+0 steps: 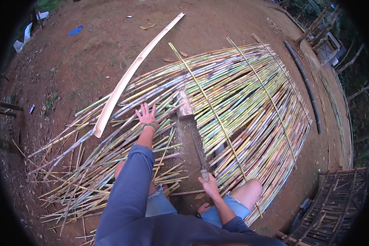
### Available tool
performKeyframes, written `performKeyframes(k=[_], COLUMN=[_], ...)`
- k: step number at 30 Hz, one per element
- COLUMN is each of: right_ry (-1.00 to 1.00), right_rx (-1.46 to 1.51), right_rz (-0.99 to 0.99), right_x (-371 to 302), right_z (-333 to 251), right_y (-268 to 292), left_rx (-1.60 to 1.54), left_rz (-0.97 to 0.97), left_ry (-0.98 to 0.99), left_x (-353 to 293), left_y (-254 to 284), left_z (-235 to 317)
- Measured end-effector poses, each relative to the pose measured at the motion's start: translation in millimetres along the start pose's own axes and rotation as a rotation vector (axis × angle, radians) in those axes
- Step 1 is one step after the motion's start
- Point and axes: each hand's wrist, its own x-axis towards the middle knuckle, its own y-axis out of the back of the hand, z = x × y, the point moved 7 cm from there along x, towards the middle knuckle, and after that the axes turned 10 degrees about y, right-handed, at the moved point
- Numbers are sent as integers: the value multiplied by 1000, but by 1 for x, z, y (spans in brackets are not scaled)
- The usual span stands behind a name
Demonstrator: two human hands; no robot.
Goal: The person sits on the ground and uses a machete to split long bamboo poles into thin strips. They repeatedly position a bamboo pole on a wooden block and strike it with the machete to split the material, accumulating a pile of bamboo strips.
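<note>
The right hand (210, 186) is clenched round the wooden handle (205, 176) of a machete (198, 145), its grip closed just in front of the person's right knee. The long dark blade points away from the body, lying along the gap between two groups of canes, with its tip just beside the dark near end of a wooden block (185, 104). The left hand (146, 115) is released: its fingers are spread, palm down, over the loose canes (94, 174), gripping nothing that shows. A green band (149, 126) circles that wrist.

These loose canes, mottled green, yellow and purplish, fan out toward the left edge of the ground (82, 61), some crossing others; several ends reach the block. On its other side, a broad mat of similar canes (242, 104) spreads toward the ground's right edge, with three thin poles (262, 82) laid across it, well apart from one another.

A pale split bamboo length (126, 76), hollow side up, slants over the far canes; its near end lies close to the left hand and its far end points to the ground's far edge. Beyond the mat, a dark pole (305, 84) lies near the right edge. A slatted rack (336, 205) stands at the near right corner, and a blue scrap (75, 30) lies toward the far left corner.
</note>
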Motion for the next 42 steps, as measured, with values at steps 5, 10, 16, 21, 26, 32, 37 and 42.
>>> performKeyframes(k=[5,10,16,21,26,32,37,42], right_ry=[-229,90,20,-58,-112,282,972,116], right_rx=[123,9,160,178,34,115,599,113], right_rz=[25,141,102,138,126,295,528,355], right_x=[1,51,117,121,142,238,248,255], right_z=[-11,-15,-50,-63,-79,-310,-451,-162], right_y=[-10,-16,-28,-20,-23,79,146,-6], left_rx=[36,-12,9,127,89,17,-83,-45], left_rz=[-54,-120,-247,-558,-463,-236,-222,-279], left_ry=[6,30,-3,-133,-204,-218,-225,-274], left_x=[4,8,36,39,50,37,40,44], left_y=[-14,-14,-39,-16,-28,-33,-39,-34], left_z=[1,2,-19,-2,-11,-19,-28,4])
